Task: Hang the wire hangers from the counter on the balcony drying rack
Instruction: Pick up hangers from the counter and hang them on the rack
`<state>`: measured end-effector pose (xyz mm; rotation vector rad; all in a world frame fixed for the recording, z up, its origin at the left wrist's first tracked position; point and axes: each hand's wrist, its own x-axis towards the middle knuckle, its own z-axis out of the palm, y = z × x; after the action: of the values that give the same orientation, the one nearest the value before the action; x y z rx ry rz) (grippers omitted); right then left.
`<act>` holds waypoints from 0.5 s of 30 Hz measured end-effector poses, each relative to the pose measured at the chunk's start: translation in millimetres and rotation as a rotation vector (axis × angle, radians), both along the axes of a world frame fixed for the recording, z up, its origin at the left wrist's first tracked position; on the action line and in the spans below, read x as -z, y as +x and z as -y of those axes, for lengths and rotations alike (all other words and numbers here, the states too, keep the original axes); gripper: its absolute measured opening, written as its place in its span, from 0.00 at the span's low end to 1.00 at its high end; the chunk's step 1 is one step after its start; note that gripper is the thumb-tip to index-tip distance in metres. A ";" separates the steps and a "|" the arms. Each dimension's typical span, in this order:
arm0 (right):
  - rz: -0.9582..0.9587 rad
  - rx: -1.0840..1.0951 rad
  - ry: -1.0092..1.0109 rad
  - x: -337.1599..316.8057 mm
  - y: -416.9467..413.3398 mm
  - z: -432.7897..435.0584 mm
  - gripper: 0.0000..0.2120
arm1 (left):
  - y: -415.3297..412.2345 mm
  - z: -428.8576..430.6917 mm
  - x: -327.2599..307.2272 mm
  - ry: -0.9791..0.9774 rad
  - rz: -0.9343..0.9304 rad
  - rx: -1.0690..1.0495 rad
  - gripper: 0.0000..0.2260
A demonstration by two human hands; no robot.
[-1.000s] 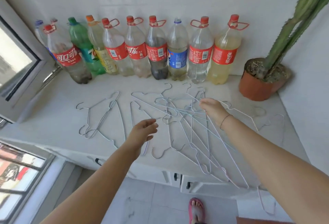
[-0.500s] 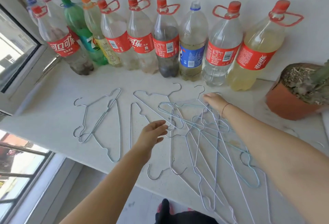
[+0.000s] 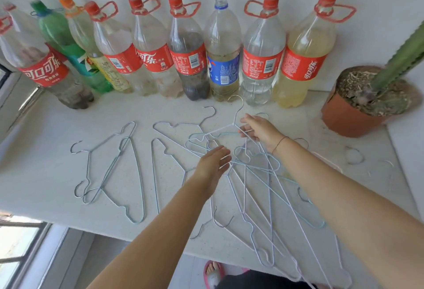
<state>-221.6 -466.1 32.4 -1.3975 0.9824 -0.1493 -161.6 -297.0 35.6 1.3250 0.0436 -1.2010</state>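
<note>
You have hardly begun: thin pale-blue wire hangers (image 3: 110,166) lie scattered on the white stone counter (image 3: 46,174), none hung. Your left hand (image 3: 212,164) hovers, fingers straight and empty. Your right hand (image 3: 260,130) pinches one white wire hanger (image 3: 232,124) by its shoulder. The drying rack is out of sight.

nine soda bottles (image 3: 188,59) in plain view, six red labels, one blue, one green, one yellowish, maybe a sliver of another at the left edge; wire hangers (image 3: 232,124) roughly a dozen, too tangled to count properly; one potted cactus (image 3: 344,117); one pink sandal (image 3: 207,277)
</note>
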 end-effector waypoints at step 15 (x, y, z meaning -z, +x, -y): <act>0.142 0.381 0.024 -11.4 -141.4 -66.0 0.14 | -18.0 14.0 -10.5 -0.129 -0.064 0.032 0.09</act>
<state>-363.0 -400.1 43.9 -1.1492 1.1185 -0.5108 -179.6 -311.1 46.1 1.1785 -0.0090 -1.2529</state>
